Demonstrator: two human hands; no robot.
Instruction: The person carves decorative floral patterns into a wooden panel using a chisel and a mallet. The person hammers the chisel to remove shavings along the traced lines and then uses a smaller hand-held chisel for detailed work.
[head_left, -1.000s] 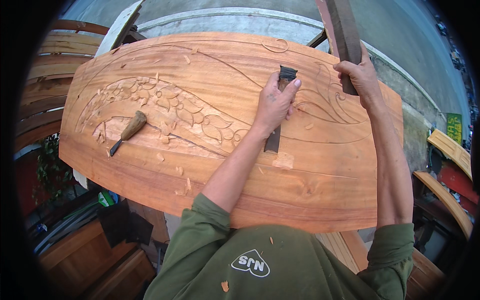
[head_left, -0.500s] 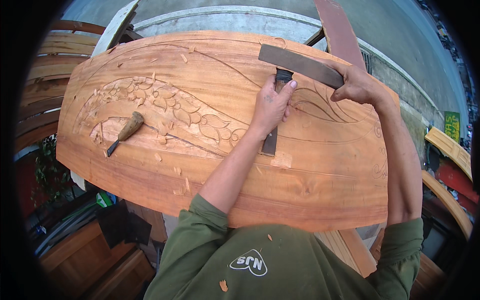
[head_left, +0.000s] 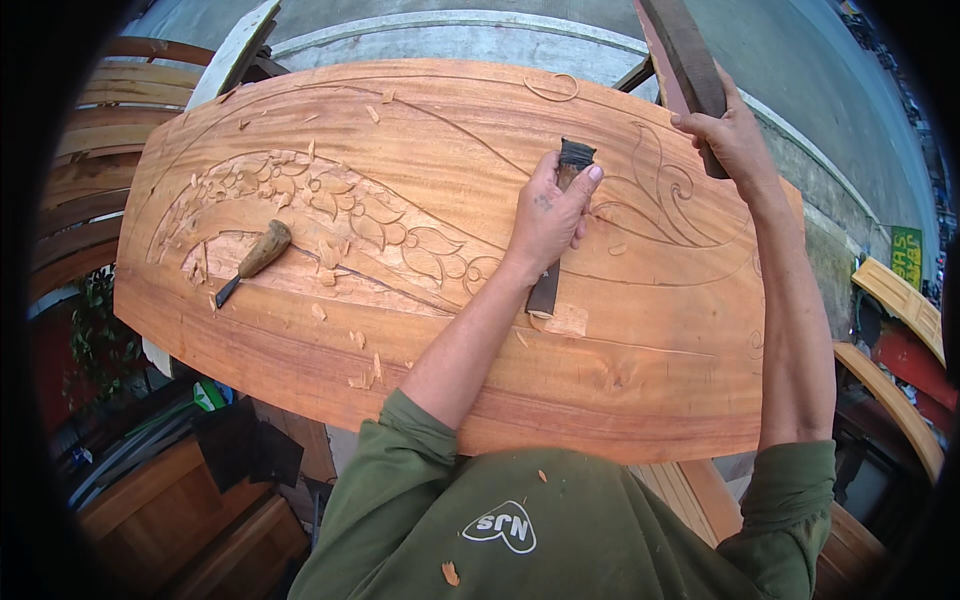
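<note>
My left hand (head_left: pixel 550 212) is wrapped round the handle of a wide chisel (head_left: pixel 543 294), its blade edge against the wood and its black-bound top poking up above my thumb. A fresh shaving lies at the blade. My right hand (head_left: pixel 735 135) grips a dark, flat wooden striking bar (head_left: pixel 690 60), raised at the far right, apart from the chisel. Beneath both lies a large reddish-brown wooden panel (head_left: pixel 640 400) with carved leaves (head_left: pixel 345 205) on its left half and curling lines on the right. A second chisel (head_left: pixel 262 252) with a wooden handle rests on the carving.
Wood chips (head_left: pixel 365 375) are scattered over the panel, and a curled shaving (head_left: pixel 552 88) lies near its far edge. Slatted wood (head_left: pixel 120 115) stands at the left. Beams (head_left: pixel 232 52) stick out beyond the far edge. Curved wooden pieces (head_left: pixel 895 400) stand at the right.
My right hand has lifted the striking bar up and away to the right, off the chisel's top. The chisel has shifted slightly right, and a shaving now shows at its edge.
</note>
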